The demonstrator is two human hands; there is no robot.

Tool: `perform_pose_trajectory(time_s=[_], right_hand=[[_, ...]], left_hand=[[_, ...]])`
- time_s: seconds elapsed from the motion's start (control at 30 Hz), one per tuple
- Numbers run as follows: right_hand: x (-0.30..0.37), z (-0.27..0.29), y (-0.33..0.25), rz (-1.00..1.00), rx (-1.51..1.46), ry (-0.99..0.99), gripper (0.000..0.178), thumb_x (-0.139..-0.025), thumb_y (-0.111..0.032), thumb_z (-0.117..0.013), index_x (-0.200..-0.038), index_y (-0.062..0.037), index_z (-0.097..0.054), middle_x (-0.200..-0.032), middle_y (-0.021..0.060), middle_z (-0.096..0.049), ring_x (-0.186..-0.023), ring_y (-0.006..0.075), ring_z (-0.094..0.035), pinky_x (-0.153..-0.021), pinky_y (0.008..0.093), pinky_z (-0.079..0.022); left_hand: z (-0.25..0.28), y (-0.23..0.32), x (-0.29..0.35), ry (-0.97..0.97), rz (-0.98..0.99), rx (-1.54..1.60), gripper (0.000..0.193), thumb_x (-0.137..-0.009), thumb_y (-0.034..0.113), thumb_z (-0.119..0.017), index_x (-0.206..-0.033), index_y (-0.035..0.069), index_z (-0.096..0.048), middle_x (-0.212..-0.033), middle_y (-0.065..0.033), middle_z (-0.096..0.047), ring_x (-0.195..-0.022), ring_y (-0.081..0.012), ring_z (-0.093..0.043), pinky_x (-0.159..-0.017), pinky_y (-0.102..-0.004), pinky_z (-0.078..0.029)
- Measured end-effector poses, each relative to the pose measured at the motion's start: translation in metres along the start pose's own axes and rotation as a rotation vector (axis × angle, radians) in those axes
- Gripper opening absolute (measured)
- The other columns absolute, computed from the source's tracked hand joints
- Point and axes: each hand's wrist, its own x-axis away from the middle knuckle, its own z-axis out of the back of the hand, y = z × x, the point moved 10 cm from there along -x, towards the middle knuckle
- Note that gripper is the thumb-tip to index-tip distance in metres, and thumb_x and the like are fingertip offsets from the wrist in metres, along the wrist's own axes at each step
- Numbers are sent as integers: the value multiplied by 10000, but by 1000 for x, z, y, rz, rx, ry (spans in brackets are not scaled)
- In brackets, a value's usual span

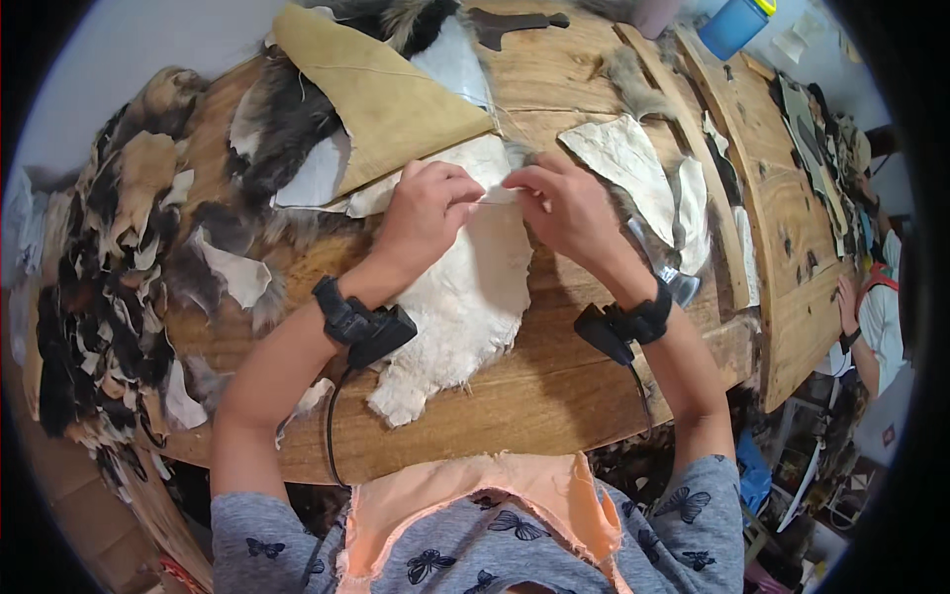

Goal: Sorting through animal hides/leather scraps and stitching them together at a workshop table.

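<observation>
My left hand (427,206) is closed in a pinch over the upper part of a pale fur skin (465,307), which lies flesh side up on the wooden table. Opposite it, my right hand (572,213) pinches too, thumb against curled fingers. A thin thread-like strand (498,204) seems to span the small gap between the two sets of fingertips; its kind is too fine to make out. Just beyond my left hand lies a tan sheet (386,99) with a pointed corner, on top of dark fur pieces (287,119).
White skin scraps (625,168) lie right of my hands, near a shiny metal tool (681,285) partly behind my right forearm. Fur scraps (104,287) heap at the left. A dark-bladed tool (515,25) and blue container (734,28) are at the back. Another person's hand (848,305) rests far right.
</observation>
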Motion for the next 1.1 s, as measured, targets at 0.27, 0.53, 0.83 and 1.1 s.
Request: perform_pose_trajectory(time_s=[0.27,0.53,0.83,1.1], right_hand=[[1,-27,-2,165,-77,-32,237,-683,-78,-687,-904,-63,-602,-810,95,-524,-764,282,-546,-658,361,-448],[3,-27,-2,180,-111,-42,207,-683,-82,-676,-862,-47,-580,-816,97,-519,-828,292,-516,-724,370,-432],[5,-26,-14,237,20,3,111,-699,-80,-655,-791,-40,-607,-784,81,-532,-793,266,-516,-705,351,-446],[3,-21,-6,193,-97,-8,140,-715,-50,-639,-854,-42,-626,-781,101,-558,-778,285,-548,-672,353,-455]], left_hand=[[-9,-10,2,35,-11,-23,244,-707,49,-672,-949,48,-647,-926,-74,-578,-911,-247,-520,-808,-331,-434],[-12,-10,0,24,-2,-39,252,-699,50,-685,-949,49,-652,-915,-73,-579,-898,-239,-527,-788,-326,-443],[-8,-16,0,59,12,-76,163,-706,105,-702,-863,61,-690,-842,-63,-603,-817,-224,-552,-724,-306,-455],[-5,-15,2,70,-102,13,143,-724,60,-669,-866,60,-691,-836,-57,-609,-804,-210,-563,-707,-302,-459]])
